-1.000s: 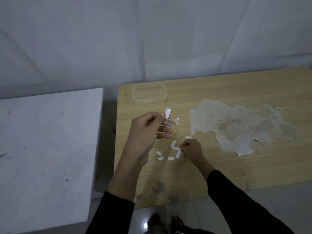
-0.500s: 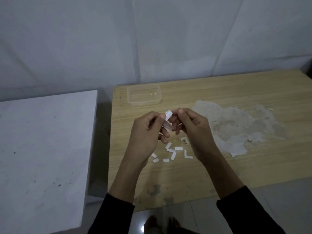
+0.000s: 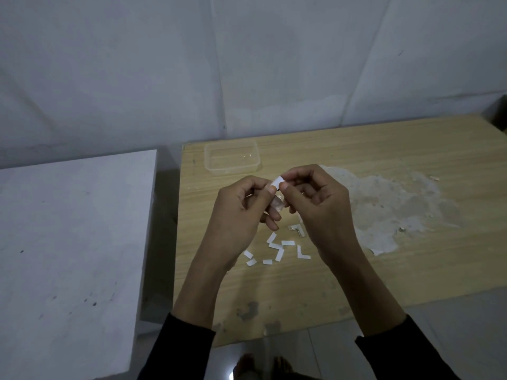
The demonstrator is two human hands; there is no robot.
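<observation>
Pinching white paper tab (image 3: 276, 183) w/ R hand (image 3: 319, 208); L hand (image 3: 238, 216) clamps clear piece (image 3: 277, 204).

The paper tab (image 3: 276, 183) and the scraps (image 3: 279, 253) were white — the table (image 3: 397, 272) pale wood-grain with a greyish-white worn patch (image 3: 384, 204) — the sleeves (image 3: 181, 349) black.

Black long sleeves (image 3: 178, 352), plain cuffs (image 3: 384, 329) below bare forearms (image 3: 199, 289).

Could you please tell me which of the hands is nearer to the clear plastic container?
Left. The left hand is just in front of the clear plastic container, slightly to its right; the right hand is farther right, beyond the left one.
</observation>
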